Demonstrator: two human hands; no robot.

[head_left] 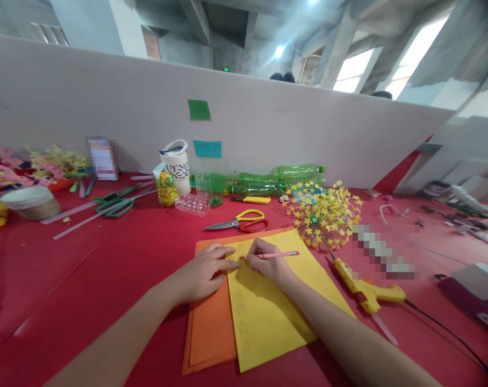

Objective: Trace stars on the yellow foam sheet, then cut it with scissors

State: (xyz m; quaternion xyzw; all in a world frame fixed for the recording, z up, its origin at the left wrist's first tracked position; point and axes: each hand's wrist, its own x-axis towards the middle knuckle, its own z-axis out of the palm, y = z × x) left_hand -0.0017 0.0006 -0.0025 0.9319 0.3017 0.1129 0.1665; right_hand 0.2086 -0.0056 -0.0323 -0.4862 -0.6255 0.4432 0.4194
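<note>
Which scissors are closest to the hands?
The scissors with one yellow and one red handle, lying just past the far edge of the yellow paper. The green-handled scissors lie farther off to the left.

the scene is moderately bright. a ceiling lamp [279,51] flares into a bluish-white streak, and the windows [352,70] at upper right are washed out. the right hand [268,262] and forearm lie beside a soft shadow on the yellow paper [268,333], whose drawn marks [239,309] look faint. highlights glint on the green plastic bottles [298,171]. wide-angle distortion bows the white partition [147,107] and stretches the blurry edges. coarse pixel blocks cover an upright phone [102,159] and a patch near the yellow hot glue gun [368,293].
</note>
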